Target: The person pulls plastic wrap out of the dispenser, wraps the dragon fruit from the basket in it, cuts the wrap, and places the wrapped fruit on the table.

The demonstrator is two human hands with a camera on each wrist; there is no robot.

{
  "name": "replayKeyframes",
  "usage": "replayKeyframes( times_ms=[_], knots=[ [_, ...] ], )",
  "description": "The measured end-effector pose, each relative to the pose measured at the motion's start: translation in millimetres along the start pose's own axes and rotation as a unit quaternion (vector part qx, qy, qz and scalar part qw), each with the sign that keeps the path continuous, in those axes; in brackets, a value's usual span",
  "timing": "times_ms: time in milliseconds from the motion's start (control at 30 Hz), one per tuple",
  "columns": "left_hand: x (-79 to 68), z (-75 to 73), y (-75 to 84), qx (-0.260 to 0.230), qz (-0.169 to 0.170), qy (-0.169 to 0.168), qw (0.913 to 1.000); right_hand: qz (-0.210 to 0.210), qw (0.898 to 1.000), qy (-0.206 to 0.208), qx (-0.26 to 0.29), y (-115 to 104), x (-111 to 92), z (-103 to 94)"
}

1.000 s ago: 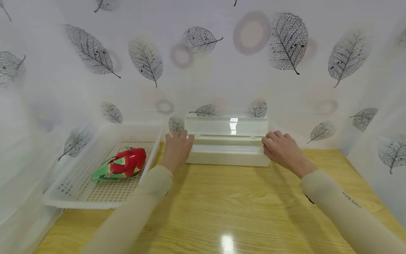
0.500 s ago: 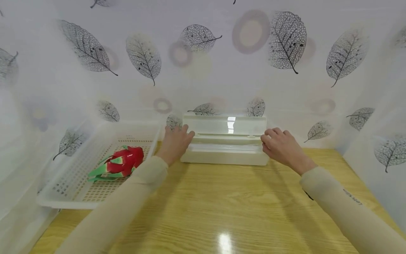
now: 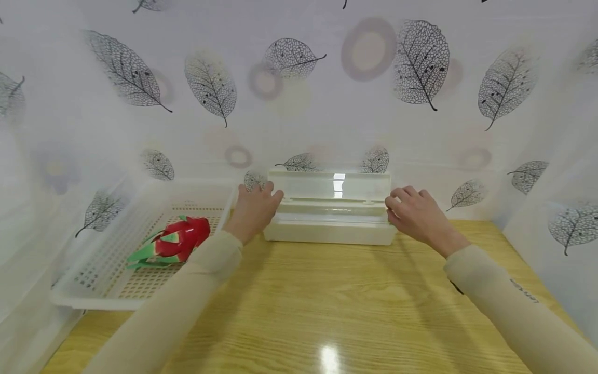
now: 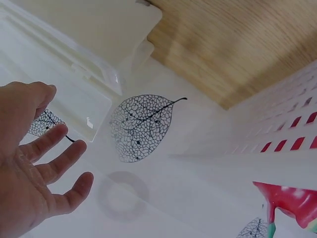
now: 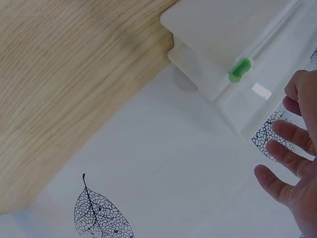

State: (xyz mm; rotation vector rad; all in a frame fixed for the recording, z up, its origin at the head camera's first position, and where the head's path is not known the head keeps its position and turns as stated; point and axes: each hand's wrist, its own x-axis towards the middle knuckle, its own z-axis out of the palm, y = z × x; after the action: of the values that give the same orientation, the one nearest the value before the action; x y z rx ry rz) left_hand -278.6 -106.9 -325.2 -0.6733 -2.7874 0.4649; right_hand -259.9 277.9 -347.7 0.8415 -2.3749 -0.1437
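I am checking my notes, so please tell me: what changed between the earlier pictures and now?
The left hand shifted slightly upward in the head view; nothing was visibly grasped or released. The white box stayed open, the right hand near its right end, the dragon fruit in the basket.

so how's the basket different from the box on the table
The basket has rows of holes through it, while the box has a smooth, solid front. The box has a raised lid; no lid shows on the basket. The basket is broad from front to back, the box long and narrow. A red and green fruit lies in the basket; none shows in the box. Both are whitish and open at the top.
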Motion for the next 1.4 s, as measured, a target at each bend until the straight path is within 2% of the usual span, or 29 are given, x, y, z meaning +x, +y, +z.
replayKeyframes(
  times_ms=[400, 700, 967, 1400],
  knots=[
    [-2.9, -7.7, -4.0, -0.023, -0.002, 0.015, 0.9996, 0.005, 1.0, 0.008, 0.011, 3.1, -0.2, -5.1],
    [-2.8, -9.6, -9.2, -0.042, 0.002, 0.014, 0.999, 0.018, 0.999, -0.001, 0.026, 4.0, 2.2, -12.9],
    [-4.4, -16.3, -11.6, -0.055, 0.003, 0.02, 0.9983, 0.02, 0.999, 0.007, 0.028, 5.3, 3.6, -17.1],
    [0.2, -22.4, -13.0, -0.072, -0.009, 0.006, 0.9973, 0.032, 0.999, 0.01, 0.03, 7.8, 6.8, -20.3]
  ],
)
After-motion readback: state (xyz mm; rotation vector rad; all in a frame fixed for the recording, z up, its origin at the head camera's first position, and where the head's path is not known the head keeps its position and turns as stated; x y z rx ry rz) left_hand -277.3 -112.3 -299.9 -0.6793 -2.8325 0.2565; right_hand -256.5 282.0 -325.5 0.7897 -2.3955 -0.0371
